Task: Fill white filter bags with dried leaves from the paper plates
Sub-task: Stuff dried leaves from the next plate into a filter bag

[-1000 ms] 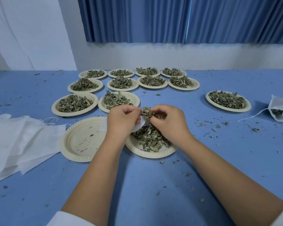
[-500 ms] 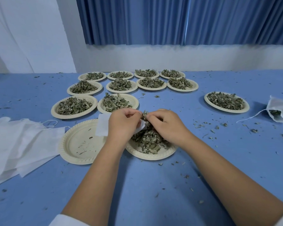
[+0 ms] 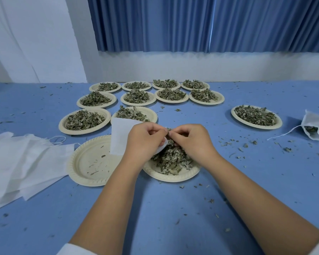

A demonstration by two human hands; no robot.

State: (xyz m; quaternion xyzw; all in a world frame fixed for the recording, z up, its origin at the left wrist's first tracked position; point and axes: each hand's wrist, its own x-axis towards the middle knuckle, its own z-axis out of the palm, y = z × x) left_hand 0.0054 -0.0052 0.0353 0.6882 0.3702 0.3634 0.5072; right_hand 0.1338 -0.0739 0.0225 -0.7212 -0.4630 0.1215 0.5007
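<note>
Filter bag [image 3: 120, 137] in left hand [image 3: 145, 138], right hand [image 3: 190, 140] pinching leaves [image 3: 170, 143] at mouth

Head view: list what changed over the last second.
The filter bag has swung out left of the left hand and now hangs over the empty plate. The right hand has lowered its pinch of dried leaves to the bag's mouth. Both hands keep their grips above the near plate; other plates, bag pile and filled bag unmoved.
</note>
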